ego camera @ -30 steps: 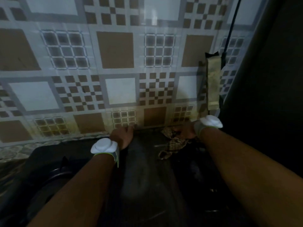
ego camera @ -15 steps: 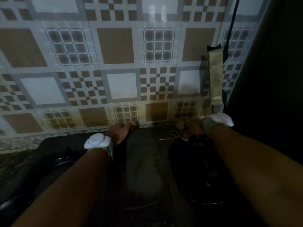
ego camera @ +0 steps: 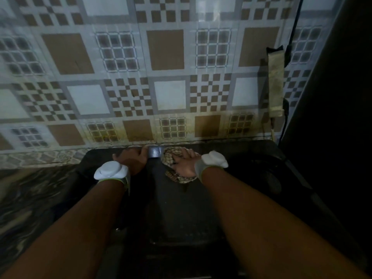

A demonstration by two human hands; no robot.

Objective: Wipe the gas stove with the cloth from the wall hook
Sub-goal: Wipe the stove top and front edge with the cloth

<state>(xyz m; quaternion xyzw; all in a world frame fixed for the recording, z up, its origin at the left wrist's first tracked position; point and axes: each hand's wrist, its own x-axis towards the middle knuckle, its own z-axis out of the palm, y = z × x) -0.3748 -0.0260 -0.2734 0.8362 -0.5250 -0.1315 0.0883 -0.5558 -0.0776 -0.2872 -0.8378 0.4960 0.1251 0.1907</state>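
Right hand with cloth shifted toward 9 o'clock along stove rear edge. Fingers pressing cloth flat. Left hand braced, grasping nothing. Wiping underway; next stroke toward 6 o'clock.

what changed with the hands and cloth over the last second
The right hand slid the cloth left along the back edge of the gas stove, from its rear right part toward the middle, keeping it pressed under the palm. The left hand stayed resting at the stove's back edge.
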